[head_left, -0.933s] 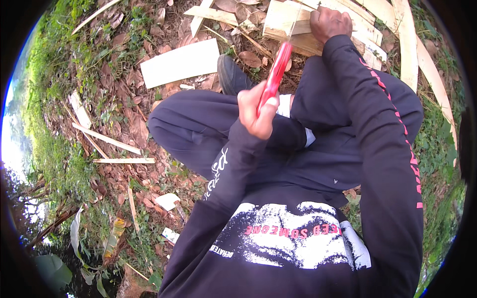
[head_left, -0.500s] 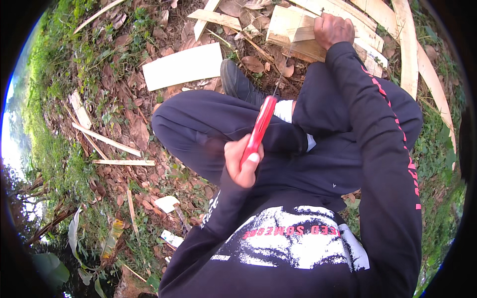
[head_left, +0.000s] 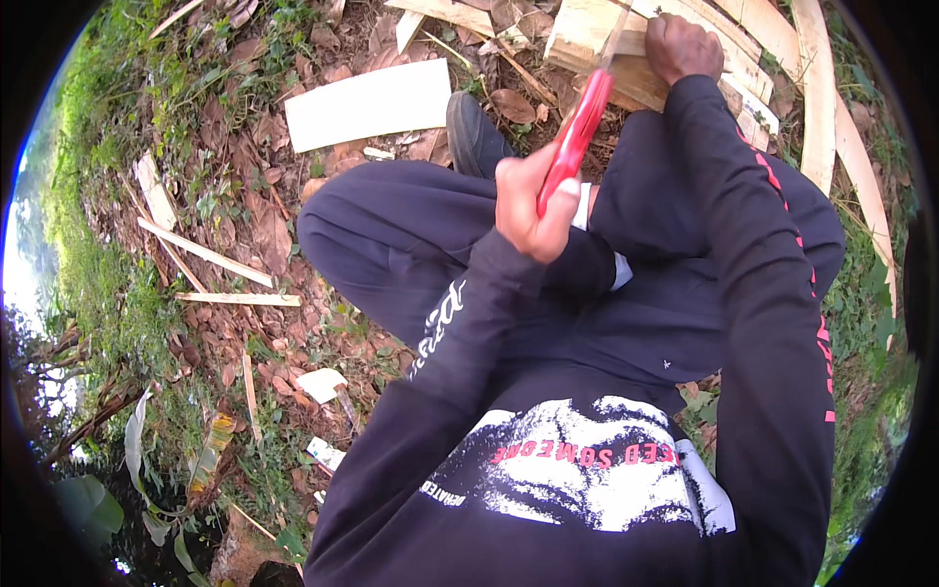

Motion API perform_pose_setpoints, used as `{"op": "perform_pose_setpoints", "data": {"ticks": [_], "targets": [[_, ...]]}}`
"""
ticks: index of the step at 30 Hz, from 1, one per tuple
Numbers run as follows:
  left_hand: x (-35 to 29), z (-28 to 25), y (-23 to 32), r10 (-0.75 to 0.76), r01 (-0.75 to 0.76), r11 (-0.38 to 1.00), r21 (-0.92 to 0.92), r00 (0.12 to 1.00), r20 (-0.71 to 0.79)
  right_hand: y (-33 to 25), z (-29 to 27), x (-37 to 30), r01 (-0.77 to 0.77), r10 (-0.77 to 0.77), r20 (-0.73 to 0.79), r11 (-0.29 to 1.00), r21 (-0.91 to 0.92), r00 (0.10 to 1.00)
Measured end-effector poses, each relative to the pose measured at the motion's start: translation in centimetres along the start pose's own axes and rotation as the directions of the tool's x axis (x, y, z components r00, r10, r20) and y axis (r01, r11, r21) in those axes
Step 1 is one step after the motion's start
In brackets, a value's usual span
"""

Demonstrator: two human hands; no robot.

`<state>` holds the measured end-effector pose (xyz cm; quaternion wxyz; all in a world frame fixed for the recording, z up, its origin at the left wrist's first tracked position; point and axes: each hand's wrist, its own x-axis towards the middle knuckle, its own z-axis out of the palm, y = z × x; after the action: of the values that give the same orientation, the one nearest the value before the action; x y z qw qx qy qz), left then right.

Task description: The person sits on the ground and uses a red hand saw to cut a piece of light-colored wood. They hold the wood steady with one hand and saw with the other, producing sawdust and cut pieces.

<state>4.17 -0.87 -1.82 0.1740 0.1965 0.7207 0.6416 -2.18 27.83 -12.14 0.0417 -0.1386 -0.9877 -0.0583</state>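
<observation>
My left hand (head_left: 533,210) is wrapped round the red handle of a hand saw (head_left: 584,117). Its thin blade (head_left: 616,37) points away from me and meets a pale piece of wood (head_left: 579,41) at the top of the view. Seen nearly edge-on, the blade's far end runs past the picture's top. My right hand (head_left: 683,49) is closed over the wood just right of the blade, with its fingers curled and partly hidden. More pale wood lies under and behind that hand.
I sit with legs folded, one dark shoe (head_left: 476,137) close to the wood. A flat pale board (head_left: 370,105) lies left of the shoe. Long curved strips (head_left: 817,98) lie at the far right. Thin offcuts (head_left: 205,252) are scattered over leaves and grass at the left.
My left hand has pushed the saw away from me and slightly right, bringing the handle close to the wood. My right hand stays on the wood; the whole view has shifted a little.
</observation>
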Motion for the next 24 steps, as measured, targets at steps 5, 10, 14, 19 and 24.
{"op": "perform_pose_setpoints", "data": {"ticks": [5,10,14,19,24], "targets": [[-6.9,-2.9,3.2,-0.174,0.177,0.978,-0.106,0.984,0.035,1.3,1.1,0.9,-0.194,0.195,0.007,0.972,0.134,0.981],[-1.8,0.0,1.4,-0.047,0.047,0.999,-0.001,0.997,-0.068,0.2,0.6,0.1,-0.084,0.081,0.041,0.993,0.088,0.996],[-4.1,-2.0,1.8,-0.123,0.128,0.988,-0.083,0.991,0.060,1.6,1.8,-0.4,-0.052,0.051,-0.090,0.999,-0.011,0.995],[-7.0,-2.1,3.9,-0.212,0.209,0.969,-0.129,0.977,-0.015,0.7,0.5,-0.1,-0.115,0.118,-0.008,0.976,0.183,0.993],[-2.6,-0.4,1.6,-0.178,0.176,0.976,-0.132,0.984,-0.002,1.7,2.0,-0.3,-0.084,0.084,0.012,0.996,-0.012,0.996]]}}
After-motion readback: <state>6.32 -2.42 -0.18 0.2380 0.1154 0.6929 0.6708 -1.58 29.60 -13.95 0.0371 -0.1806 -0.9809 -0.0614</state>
